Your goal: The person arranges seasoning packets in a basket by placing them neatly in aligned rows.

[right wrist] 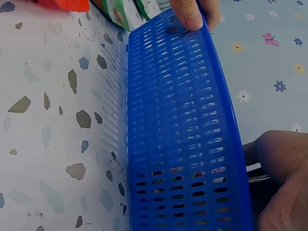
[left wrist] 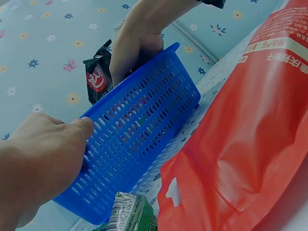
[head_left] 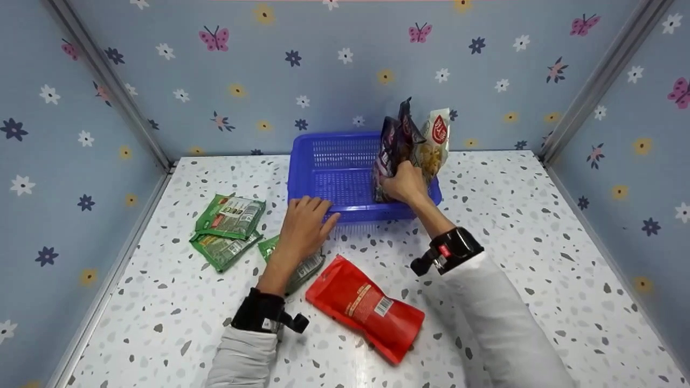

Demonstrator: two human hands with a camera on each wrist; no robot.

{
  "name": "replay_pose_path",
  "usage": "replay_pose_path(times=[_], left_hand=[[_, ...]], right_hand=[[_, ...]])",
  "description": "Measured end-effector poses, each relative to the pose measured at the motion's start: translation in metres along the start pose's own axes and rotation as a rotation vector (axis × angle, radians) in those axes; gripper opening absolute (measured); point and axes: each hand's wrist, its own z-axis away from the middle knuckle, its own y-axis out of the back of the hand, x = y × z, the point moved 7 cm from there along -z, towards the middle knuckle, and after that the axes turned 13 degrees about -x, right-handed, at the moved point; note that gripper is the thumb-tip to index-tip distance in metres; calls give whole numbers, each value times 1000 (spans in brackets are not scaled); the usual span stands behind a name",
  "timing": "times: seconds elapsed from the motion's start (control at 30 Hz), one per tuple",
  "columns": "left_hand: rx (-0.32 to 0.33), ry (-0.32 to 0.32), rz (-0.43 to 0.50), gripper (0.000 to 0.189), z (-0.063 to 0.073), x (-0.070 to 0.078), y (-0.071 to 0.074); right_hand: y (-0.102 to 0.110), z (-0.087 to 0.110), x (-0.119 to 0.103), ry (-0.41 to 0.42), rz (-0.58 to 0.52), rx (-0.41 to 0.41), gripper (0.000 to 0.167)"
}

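Observation:
A blue plastic basket (head_left: 345,207) stands against the back wall. My left hand (head_left: 306,223) grips its front rim near the left corner, with the thumb (right wrist: 190,17) on the outside. In the basket's right part, my right hand (head_left: 405,183) holds dark purple packets (head_left: 384,156) that stand upright; its fingertips are hidden among them. A white packet with a red emblem (head_left: 437,137) stands at the basket's right end. The left wrist view shows a dark packet (left wrist: 97,77) rising above the rim beside the right hand.
A red pouch (head_left: 369,310) lies in front of the basket. Two green packets (head_left: 232,215) overlap on the left of the speckled table (head_left: 512,215). Another green packet (head_left: 307,272) lies partly under my left forearm. Patterned walls enclose the back and sides.

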Motion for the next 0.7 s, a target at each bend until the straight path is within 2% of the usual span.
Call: replay_pose_path(times=[0.27, 0.5, 0.7], left_hand=[[-27, 11, 18, 44, 0, -1, -2], [-35, 11, 28, 41, -1, -1, -1], [-28, 13, 21, 43, 0, -1, -1]], right_hand=[[3, 3, 2, 13, 4, 6, 47], [10, 27, -12, 46, 10, 44, 47], [12, 40, -16, 73, 14, 62, 43]])
